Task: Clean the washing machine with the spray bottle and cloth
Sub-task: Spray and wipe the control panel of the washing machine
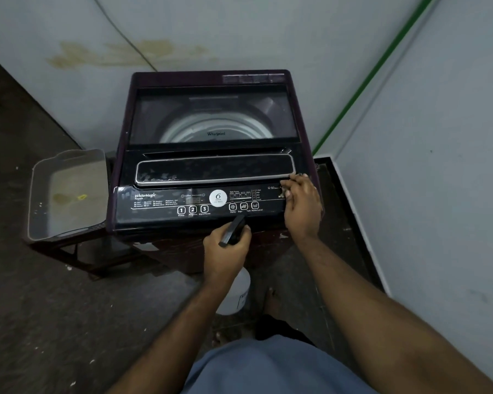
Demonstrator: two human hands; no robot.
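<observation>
Left hand grips spray bottle; right hand loosely curled beside washing machine.

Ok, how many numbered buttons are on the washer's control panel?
3, in a row on the control panel, left of centre: button 1, button 2, button 3. The right hand covers the panel's right end, so more may be hidden.
</observation>
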